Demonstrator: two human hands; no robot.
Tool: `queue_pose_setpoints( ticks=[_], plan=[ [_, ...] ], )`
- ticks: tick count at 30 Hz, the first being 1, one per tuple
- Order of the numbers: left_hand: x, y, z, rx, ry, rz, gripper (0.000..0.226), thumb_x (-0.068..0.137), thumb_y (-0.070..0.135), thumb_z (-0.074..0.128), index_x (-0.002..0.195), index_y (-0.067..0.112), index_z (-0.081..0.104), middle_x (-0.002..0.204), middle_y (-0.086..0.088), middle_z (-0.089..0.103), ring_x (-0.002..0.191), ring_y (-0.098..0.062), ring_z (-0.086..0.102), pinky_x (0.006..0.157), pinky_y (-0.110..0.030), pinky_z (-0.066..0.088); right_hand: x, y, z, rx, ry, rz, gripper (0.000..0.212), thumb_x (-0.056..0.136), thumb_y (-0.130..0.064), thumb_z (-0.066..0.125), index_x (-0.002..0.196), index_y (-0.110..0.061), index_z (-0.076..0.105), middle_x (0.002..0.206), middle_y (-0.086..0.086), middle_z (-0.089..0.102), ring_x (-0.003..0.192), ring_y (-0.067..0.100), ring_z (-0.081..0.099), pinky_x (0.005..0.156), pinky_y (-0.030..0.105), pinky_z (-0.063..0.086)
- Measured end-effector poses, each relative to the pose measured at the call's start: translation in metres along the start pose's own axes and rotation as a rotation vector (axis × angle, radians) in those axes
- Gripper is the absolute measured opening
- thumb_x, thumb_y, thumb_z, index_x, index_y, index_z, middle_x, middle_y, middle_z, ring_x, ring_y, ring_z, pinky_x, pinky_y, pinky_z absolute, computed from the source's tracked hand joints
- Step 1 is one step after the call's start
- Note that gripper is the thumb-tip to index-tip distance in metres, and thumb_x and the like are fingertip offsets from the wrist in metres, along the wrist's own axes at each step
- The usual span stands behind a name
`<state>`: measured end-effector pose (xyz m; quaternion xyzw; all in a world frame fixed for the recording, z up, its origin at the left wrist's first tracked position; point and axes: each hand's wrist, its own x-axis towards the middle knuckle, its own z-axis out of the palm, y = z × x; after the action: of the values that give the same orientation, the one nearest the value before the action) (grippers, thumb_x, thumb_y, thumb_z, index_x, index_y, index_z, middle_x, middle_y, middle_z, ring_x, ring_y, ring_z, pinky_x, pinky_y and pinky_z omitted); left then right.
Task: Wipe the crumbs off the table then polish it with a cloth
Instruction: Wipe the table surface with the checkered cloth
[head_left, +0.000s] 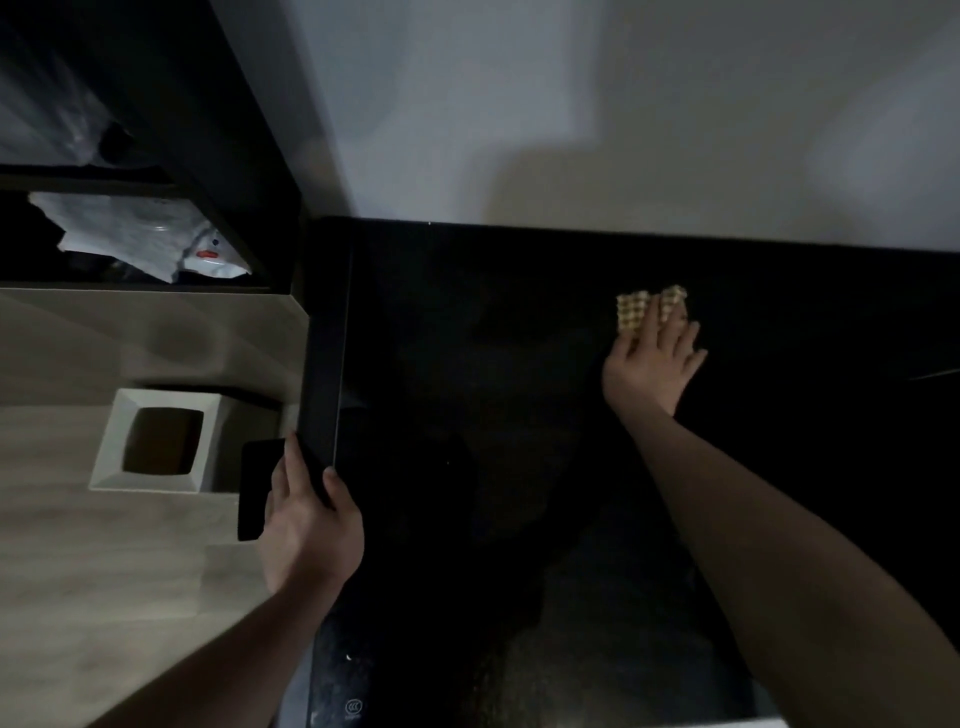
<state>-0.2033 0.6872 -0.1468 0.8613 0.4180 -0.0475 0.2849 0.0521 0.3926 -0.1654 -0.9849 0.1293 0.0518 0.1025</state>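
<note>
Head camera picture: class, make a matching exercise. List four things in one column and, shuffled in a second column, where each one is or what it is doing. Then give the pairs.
Things:
1. checked cloth
2. white bin
3. left hand
4. white plastic bag

Places or states:
A. on the floor left of the table
B. on a dark shelf
C. under the right hand on the black table
D. holding the table's left edge

Pairs: 1-C, 2-A, 3-D, 4-B

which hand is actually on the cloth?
The right hand, fingers flat on the yellow checked cloth on the black table. The left hand grips the table's left edge instead.
</note>
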Motion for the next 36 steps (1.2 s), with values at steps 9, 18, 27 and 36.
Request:
queue_pose_setpoints(
  ticks=[9,18,27,36],
  plan=[
    [0.001,0.003,-0.001,0.020,0.014,-0.005,0.063,0.103,0.028,0.045,0.162,0.019,0.023,0.159,-0.015,0.040,0.137,-0.043,0.048,0.104,-0.056,0.045,-0.089,-0.194,0.044,0.080,-0.046,-0.532,0.072,0.086,-0.029,0.044,0.158,-0.024,0.040,0.172,0.005,0.020,0.157,0.030,0.019,0.123,0.050,0.016],
    [0.001,0.007,-0.005,0.033,-0.016,-0.032,0.063,0.104,0.032,0.042,0.162,0.023,0.020,0.161,-0.012,0.038,0.139,-0.042,0.047,0.103,-0.057,0.044,-0.117,-0.200,0.035,0.717,-0.203,-0.608,0.053,0.094,0.005,0.046,0.142,-0.012,0.058,0.156,0.008,0.052,0.143,0.026,0.048,0.126,0.040,0.025],
    [0.002,0.004,-0.005,0.020,-0.043,-0.024,0.063,0.105,0.035,0.038,0.162,0.023,0.015,0.163,-0.013,0.034,0.144,-0.041,0.041,0.110,-0.060,0.039,0.033,0.101,-0.032,0.011,0.065,0.070,0.055,0.105,-0.023,0.039,0.160,-0.023,0.035,0.170,0.005,0.027,0.153,0.043,0.025,0.121,0.063,0.025],
    [0.002,0.002,-0.005,0.035,-0.040,-0.015,0.063,0.106,0.037,0.036,0.162,0.022,0.015,0.163,-0.014,0.033,0.141,-0.044,0.043,0.109,-0.060,0.041,-0.033,-0.003,0.009,-0.057,-0.017,-0.071,0.063,0.102,-0.040,0.032,0.163,-0.026,0.028,0.171,0.014,0.023,0.159,0.038,0.011,0.125,0.059,0.006]
  ],
)
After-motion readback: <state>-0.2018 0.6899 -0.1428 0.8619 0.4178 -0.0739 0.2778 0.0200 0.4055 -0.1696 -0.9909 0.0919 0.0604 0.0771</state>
